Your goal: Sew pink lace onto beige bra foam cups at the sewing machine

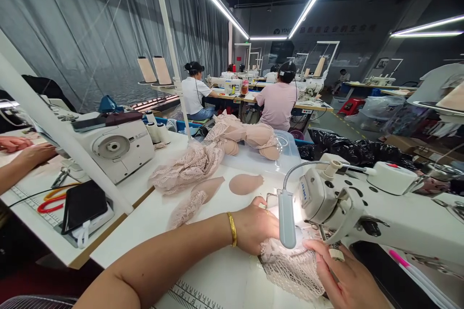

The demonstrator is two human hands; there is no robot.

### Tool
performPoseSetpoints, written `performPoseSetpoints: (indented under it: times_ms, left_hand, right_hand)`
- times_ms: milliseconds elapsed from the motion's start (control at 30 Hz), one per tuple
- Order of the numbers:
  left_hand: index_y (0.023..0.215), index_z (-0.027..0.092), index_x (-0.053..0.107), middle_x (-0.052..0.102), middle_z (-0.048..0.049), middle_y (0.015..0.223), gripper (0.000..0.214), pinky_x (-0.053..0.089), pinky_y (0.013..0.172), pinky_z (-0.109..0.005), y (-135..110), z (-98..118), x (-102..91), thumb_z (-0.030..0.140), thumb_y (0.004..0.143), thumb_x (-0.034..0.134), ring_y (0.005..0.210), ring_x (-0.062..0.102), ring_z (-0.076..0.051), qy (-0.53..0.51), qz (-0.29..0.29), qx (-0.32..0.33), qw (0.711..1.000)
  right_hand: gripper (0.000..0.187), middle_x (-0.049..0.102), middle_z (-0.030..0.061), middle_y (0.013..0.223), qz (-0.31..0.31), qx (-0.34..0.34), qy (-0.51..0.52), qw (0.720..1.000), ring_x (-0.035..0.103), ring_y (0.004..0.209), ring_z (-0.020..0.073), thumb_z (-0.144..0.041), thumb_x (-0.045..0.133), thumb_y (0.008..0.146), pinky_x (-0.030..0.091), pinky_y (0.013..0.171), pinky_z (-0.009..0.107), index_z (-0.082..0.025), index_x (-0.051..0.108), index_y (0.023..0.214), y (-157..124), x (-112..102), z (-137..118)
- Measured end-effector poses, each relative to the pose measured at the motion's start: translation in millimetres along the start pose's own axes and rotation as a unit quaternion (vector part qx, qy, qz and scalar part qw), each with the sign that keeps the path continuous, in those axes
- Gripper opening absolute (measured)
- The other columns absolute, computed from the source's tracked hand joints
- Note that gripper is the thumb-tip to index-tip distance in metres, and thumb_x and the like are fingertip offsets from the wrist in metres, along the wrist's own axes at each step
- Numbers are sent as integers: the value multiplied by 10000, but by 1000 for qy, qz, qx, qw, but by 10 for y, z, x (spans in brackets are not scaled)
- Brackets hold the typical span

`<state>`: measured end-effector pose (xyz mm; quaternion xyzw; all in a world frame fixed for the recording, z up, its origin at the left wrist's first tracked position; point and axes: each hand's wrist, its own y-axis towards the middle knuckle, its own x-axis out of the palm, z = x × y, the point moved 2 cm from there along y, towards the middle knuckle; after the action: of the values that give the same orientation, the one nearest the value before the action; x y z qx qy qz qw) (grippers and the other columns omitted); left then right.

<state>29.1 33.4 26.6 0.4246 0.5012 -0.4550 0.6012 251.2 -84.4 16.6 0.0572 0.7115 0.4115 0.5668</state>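
Beige lace fabric (290, 265) lies under the head of a white JUKI sewing machine (322, 198) and drapes toward me. My left hand (253, 227), with a gold bangle (232, 229) at the wrist, is closed on the lace's far left edge; a grey lamp (287, 219) covers its fingertips. At the right edge, my right hand (344, 270) grips the same lace between fingers and thumb, close below the machine's needle area. The needle itself is hidden. Just beyond my left hand rests a beige bra cup (246, 184).
More lace pieces (188, 166) and a clear plastic bin (286, 157) with beige cups lie beyond. A second sewing machine (116, 147) and a phone (85, 205) are on the left table, where another person's hands (36, 154) work. A pink pen (398, 257) lies right. Co-workers sit ahead.
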Motion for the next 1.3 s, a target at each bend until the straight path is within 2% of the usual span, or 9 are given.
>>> performPoseSetpoints:
  times_ms: [100, 200, 300, 500, 733, 867, 967, 1100, 1300]
  left_hand:
    - [1138, 265, 669, 734, -20, 1120, 370, 311, 994, -501, -29, 48, -36, 213, 772, 683, 1001, 626, -255, -18, -9, -10, 1000]
    - [1077, 242, 703, 689, -93, 1067, 285, 354, 911, -510, -34, 120, -47, 404, 850, 644, 948, 599, -296, 50, -16, -98, 994]
    - [1024, 166, 705, 654, -148, 1015, 510, 385, 849, -468, -20, 234, -43, 631, 830, 627, 888, 573, -299, 84, -52, -149, 984]
    - [1049, 138, 685, 648, -159, 1043, 755, 403, 869, -441, -76, 313, -140, 808, 706, 726, 963, 553, -312, 64, -88, -101, 989]
    - [1005, 191, 654, 663, -155, 1221, 635, 396, 875, -462, -200, 145, -269, 705, 673, 821, 1103, 571, -380, -75, -130, -18, 989]
    - [1178, 242, 630, 652, -99, 1342, 576, 362, 841, -433, -178, 83, -220, 519, 720, 842, 1178, 560, -365, -112, -116, 14, 987]
    - [1162, 262, 658, 674, -83, 1256, 424, 318, 781, -394, -125, 77, -138, 403, 788, 800, 1138, 565, -345, -85, -75, 9, 994]
    - [871, 212, 655, 709, -37, 1000, 80, 261, 769, -381, -53, 102, -34, 164, 815, 686, 986, 588, -264, -52, -24, 5, 998]
    - [1010, 266, 714, 762, 19, 1024, 296, 234, 868, -419, -33, 66, 11, 58, 809, 647, 978, 639, -225, -86, 3, 34, 996]
  right_hand:
    - [253, 818, 37, 996, -21, -42, 38, 998, 785, 839, 218, -253, 453, 1056, 621, 763, 322, -249, 605, 1259, 58, -2, -107]
    - [299, 804, 71, 1112, -30, -78, 56, 995, 776, 976, 245, -403, 532, 1062, 616, 819, 344, -235, 592, 1301, 49, 101, -177]
    - [263, 797, 82, 1057, -45, -54, 34, 997, 765, 963, 258, -332, 543, 1058, 596, 735, 333, -227, 634, 1281, -67, 286, -138]
    - [265, 731, 15, 882, -135, 19, 59, 989, 688, 705, 191, -246, 443, 1068, 555, 670, 308, -298, 699, 1029, -232, 340, 49]
    - [292, 761, 27, 1070, -202, 149, 146, 957, 734, 1013, 224, -398, 433, 1100, 600, 876, 349, -319, 714, 1087, -235, 171, 179]
    - [472, 768, 92, 1147, -148, 230, 137, 952, 721, 1102, 284, -493, 342, 1112, 594, 965, 449, -279, 763, 1103, -311, 266, 195]
    - [492, 778, 105, 1122, -125, 227, 145, 955, 740, 1015, 285, -513, 349, 1103, 621, 894, 428, -271, 778, 1096, -295, 265, 153]
    - [442, 787, 60, 1011, -136, 210, 169, 953, 741, 934, 273, -550, 411, 1080, 624, 865, 401, -305, 779, 1075, -197, 158, 105]
    - [359, 802, 48, 1158, -162, 116, 132, 971, 746, 1071, 278, -484, 481, 1069, 604, 967, 414, -345, 796, 1169, -142, 206, 140]
